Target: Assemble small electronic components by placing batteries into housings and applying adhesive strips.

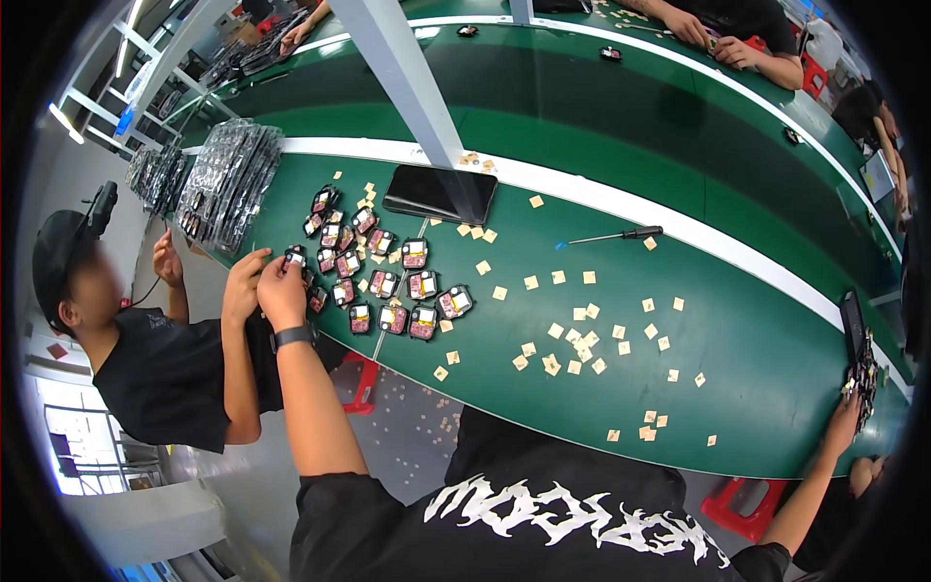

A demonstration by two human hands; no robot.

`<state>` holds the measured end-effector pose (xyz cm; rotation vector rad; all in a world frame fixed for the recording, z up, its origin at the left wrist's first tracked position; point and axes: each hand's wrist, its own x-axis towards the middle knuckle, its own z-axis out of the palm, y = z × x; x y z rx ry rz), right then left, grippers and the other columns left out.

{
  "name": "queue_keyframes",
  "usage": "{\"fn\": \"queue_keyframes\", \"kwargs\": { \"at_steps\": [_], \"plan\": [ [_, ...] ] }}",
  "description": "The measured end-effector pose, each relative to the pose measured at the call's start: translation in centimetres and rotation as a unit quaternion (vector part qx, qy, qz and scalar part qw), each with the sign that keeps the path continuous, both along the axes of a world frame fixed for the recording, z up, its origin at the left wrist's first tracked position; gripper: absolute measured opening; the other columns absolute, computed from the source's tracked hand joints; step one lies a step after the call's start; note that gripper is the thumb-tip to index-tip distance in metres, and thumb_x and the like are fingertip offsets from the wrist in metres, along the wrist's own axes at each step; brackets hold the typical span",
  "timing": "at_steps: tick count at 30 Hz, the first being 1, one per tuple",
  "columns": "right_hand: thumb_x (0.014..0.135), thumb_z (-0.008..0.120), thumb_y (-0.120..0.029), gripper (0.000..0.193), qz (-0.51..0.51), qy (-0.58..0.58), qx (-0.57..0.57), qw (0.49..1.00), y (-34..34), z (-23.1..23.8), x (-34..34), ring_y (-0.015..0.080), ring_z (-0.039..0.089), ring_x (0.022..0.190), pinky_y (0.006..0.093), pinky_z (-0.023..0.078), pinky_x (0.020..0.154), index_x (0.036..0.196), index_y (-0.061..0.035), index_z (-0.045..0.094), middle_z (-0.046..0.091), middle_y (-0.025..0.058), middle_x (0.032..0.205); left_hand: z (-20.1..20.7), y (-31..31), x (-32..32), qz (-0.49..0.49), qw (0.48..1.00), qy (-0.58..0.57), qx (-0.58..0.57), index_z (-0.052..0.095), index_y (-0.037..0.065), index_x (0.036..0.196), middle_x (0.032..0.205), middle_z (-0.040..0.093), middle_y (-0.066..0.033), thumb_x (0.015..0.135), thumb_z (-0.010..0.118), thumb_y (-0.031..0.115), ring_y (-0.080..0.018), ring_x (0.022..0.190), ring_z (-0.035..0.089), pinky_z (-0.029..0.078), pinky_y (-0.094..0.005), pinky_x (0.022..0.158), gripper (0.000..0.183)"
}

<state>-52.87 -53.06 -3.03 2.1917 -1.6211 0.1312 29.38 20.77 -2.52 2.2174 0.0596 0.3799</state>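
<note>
My left hand (280, 293), with a dark band at its wrist, reaches to the left end of the green bench. Its fingers are closed on a small black-cased circuit module (295, 256). Several similar modules (393, 318), with reddish boards and white and yellow patches, lie in a group just right of it. My right hand (843, 423) is stretched to the far right end, its fingers bent against a dark pile of small parts (861, 376); what they grip is too small to make out. A co-worker's hand (242, 287) is right beside my left one.
Pale square pieces (587, 341) are scattered over the bench (504, 369). A black tablet-like slab (441, 194) and a screwdriver (616, 235) lie along the far edge. Stacked clear plastic trays (230, 184) stand at the left; a grey post (398, 78) rises behind the slab.
</note>
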Motion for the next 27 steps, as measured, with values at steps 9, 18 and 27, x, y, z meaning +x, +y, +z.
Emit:
{"fn": "queue_keyframes", "kwargs": {
  "at_steps": [9,18,27],
  "plan": [
    [0.105,0.048,-0.020,0.037,-0.009,0.058,0.033,0.998,-2.9,-0.3,-0.2,0.0428,0.064,0.109,0.0480,0.051,0.090,0.137,-0.0029,0.056,0.065,0.0244,0.122,1.6,-1.6,0.1,-0.031,0.974,-0.056,0.216,0.072,-0.005,0.112,0.083,0.070,-0.0126,0.090,0.070,0.020,-0.0245,0.076,0.067,0.053,-0.0351,0.072,0.033],
    [0.093,0.064,-0.007,0.035,0.041,-0.161,0.009,0.986,8.8,2.5,3.2,0.0325,0.071,0.108,0.0386,0.055,0.091,0.128,-0.0061,0.066,0.072,0.0169,0.120,3.9,-4.5,-3.2,-0.041,0.923,-0.158,0.350,0.071,-0.005,0.115,0.116,0.070,-0.0247,0.095,0.067,0.024,-0.0418,0.108,0.066,0.053,-0.0456,0.092,0.035],
    [0.077,0.076,0.002,0.028,0.443,-0.253,-0.020,0.860,27.0,8.6,23.8,0.0238,0.072,0.078,0.0324,0.058,0.061,0.103,-0.0056,0.070,0.075,0.0122,0.110,7.7,-18.3,-23.6,-0.394,0.909,0.110,-0.083,0.068,0.000,0.125,0.119,0.072,-0.0119,0.104,0.059,0.024,-0.0137,0.091,0.066,0.052,-0.0254,0.074,0.033]
  ]
}}
